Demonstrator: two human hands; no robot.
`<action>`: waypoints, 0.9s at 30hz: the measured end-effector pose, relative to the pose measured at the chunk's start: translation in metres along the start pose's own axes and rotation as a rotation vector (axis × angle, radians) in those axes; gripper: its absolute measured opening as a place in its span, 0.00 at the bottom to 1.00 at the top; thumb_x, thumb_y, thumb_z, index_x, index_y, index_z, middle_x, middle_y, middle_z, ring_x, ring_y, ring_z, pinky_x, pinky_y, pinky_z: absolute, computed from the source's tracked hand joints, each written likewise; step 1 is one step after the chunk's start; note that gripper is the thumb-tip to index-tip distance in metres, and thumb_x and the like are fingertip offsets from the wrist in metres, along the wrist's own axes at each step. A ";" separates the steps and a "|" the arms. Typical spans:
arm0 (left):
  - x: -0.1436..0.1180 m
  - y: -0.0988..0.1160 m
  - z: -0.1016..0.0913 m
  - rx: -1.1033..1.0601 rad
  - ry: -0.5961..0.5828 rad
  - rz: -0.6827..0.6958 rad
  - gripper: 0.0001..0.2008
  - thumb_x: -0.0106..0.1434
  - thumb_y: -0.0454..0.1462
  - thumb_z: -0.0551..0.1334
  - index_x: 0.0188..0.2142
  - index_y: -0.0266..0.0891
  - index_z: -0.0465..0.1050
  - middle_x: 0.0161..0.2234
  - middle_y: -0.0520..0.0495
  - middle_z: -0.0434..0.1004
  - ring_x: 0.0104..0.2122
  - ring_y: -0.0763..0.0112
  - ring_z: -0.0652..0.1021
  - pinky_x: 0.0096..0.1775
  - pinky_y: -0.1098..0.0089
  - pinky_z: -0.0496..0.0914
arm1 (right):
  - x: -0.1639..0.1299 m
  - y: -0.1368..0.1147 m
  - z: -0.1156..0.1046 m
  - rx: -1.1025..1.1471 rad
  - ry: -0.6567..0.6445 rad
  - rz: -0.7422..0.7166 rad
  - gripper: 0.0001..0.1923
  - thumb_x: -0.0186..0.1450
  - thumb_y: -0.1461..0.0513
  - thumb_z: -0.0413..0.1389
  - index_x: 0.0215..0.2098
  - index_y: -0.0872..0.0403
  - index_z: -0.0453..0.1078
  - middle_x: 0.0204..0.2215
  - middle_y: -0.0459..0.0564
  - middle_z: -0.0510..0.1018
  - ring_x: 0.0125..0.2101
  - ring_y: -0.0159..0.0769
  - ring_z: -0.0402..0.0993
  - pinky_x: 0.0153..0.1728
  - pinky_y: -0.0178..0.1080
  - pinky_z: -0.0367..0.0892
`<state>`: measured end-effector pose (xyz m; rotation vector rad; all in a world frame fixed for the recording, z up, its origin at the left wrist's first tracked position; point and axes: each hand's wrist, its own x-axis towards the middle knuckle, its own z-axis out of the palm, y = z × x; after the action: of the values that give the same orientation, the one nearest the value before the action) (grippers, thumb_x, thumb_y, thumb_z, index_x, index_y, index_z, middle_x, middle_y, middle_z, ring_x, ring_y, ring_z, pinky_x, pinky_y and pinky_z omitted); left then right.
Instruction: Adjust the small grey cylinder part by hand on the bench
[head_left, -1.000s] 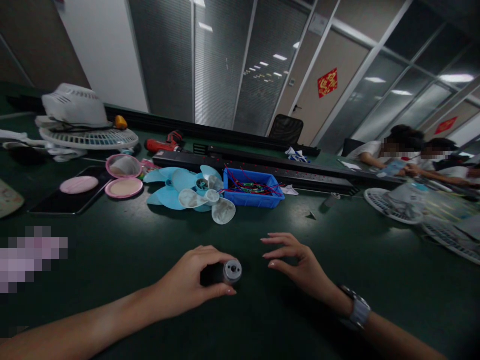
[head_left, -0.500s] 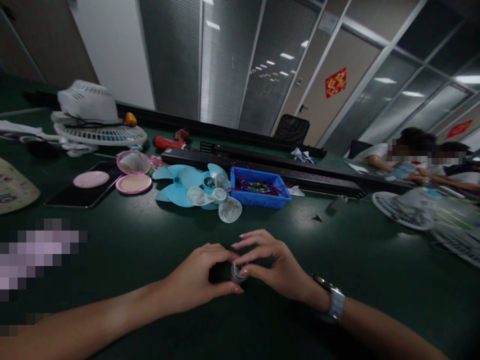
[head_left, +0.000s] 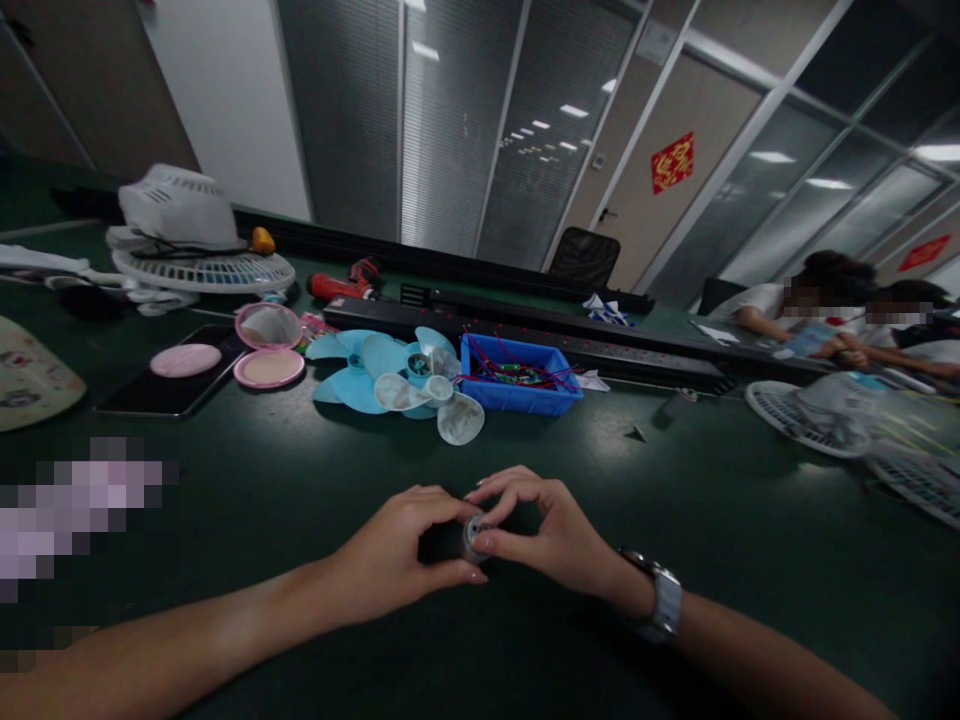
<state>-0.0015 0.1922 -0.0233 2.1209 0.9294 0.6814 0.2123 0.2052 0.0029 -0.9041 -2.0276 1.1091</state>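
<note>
the left hand (head_left: 394, 560) wraps its fingers round a small dark cylindrical motor with a silver end cap (head_left: 459, 540) low on the dark green table (head_left: 262, 490); the right hand (head_left: 544, 535) pinches that cap. at 12 o'clock, well apart, lie pale blue plastic fan blades (head_left: 390, 375) and a blue plastic bin of wires (head_left: 519, 375).

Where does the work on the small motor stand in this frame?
In hand: the left hand grips the small motor low over the green table while the right hand pinches its metal end. Nothing looks fitted yet: the fan blades lie loose and the wired parts remain in the blue bin.
</note>
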 end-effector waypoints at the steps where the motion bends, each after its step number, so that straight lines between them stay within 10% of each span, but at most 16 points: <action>1: 0.000 0.000 0.000 -0.004 0.000 0.002 0.17 0.58 0.45 0.69 0.45 0.42 0.76 0.40 0.47 0.80 0.41 0.61 0.77 0.44 0.63 0.68 | 0.000 0.000 -0.001 -0.016 -0.017 -0.014 0.06 0.57 0.59 0.67 0.33 0.48 0.77 0.42 0.47 0.81 0.48 0.39 0.74 0.51 0.47 0.67; 27: -0.001 -0.004 0.003 -0.026 0.025 0.014 0.16 0.58 0.44 0.69 0.44 0.43 0.75 0.40 0.48 0.79 0.40 0.62 0.77 0.43 0.64 0.68 | 0.002 -0.011 0.002 -0.113 -0.002 -0.066 0.03 0.60 0.62 0.65 0.32 0.52 0.77 0.41 0.48 0.80 0.44 0.36 0.75 0.48 0.43 0.66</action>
<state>-0.0021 0.1920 -0.0287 2.1017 0.9156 0.7249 0.2066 0.2019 0.0122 -0.8852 -2.1237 0.9689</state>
